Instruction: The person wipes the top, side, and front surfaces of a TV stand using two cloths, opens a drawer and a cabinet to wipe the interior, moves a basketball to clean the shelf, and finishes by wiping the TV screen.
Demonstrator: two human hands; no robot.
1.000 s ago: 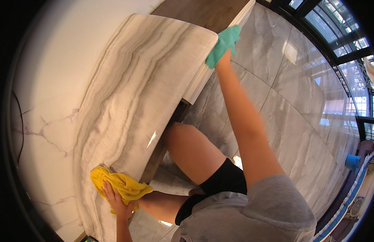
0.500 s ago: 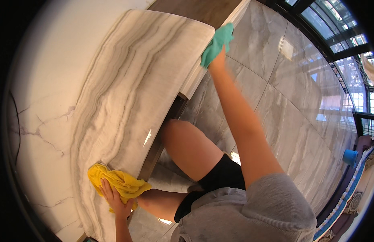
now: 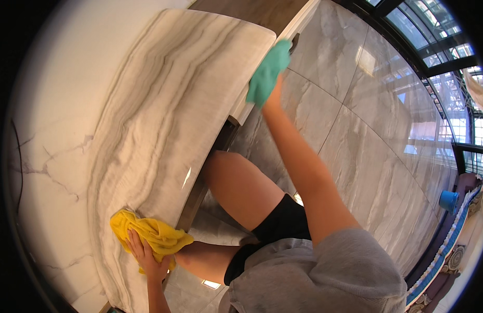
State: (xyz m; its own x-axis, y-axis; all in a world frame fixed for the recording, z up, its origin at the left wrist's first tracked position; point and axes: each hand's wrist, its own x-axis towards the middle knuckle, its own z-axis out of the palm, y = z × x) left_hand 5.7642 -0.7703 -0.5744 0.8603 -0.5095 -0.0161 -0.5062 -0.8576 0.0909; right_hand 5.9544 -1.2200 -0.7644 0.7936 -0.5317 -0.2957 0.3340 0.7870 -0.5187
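Observation:
A yellow cloth (image 3: 153, 233) lies bunched on the near end of a marble-patterned tabletop (image 3: 163, 115) with grey-brown veins. My left hand (image 3: 143, 255) presses on it, fingers bent over its folds. Out at the far right edge of the tabletop, my right hand (image 3: 273, 95) holds a teal-green cloth (image 3: 270, 73) against the edge and the white front below it. That cloth covers most of the right hand's fingers and is slightly blurred.
Under the tabletop's right edge is a dark gap (image 3: 228, 134), with my knee (image 3: 236, 169) beside it. A pale veined wall (image 3: 53, 156) with a black cable (image 3: 18, 161) stands left. Grey tiles (image 3: 366, 146) stretch right to a sofa (image 3: 465, 185) and a blue container (image 3: 448, 200).
My right hand and the teal-green cloth have slid a little nearer to me along the tabletop's right edge. My left hand and the yellow cloth stay in place on the top.

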